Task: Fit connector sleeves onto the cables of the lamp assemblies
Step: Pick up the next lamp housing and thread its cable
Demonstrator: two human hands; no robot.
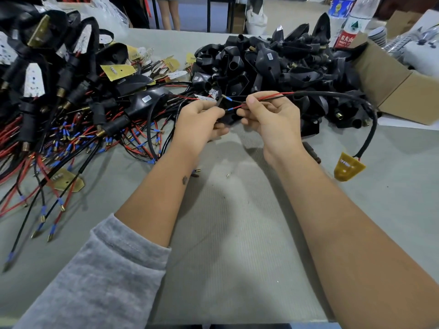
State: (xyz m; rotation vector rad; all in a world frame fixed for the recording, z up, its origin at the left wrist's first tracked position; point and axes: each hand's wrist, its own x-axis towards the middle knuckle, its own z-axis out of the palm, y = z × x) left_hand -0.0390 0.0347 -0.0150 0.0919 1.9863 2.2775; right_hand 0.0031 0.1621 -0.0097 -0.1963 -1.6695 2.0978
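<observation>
A black cable [332, 95] arcs from my hands to the right and down to a yellow circuit board [348, 167] lying on the table. It splits into a red wire and a black wire, each with a blue-tipped end [228, 99]. My right hand [270, 117] pinches the red wire just behind its blue tip. My left hand [202, 122] pinches that blue tip and grips a black part [225, 118], mostly hidden under its fingers. The hands are nearly touching above the table's middle.
A heap of black lamp housings [273, 65] lies behind my hands. Finished assemblies with red and black wires [71, 115] cover the left side. A cardboard box [401, 86] and two plastic bottles [351, 22] stand at the back right. A person's legs [169, 13] show beyond the table.
</observation>
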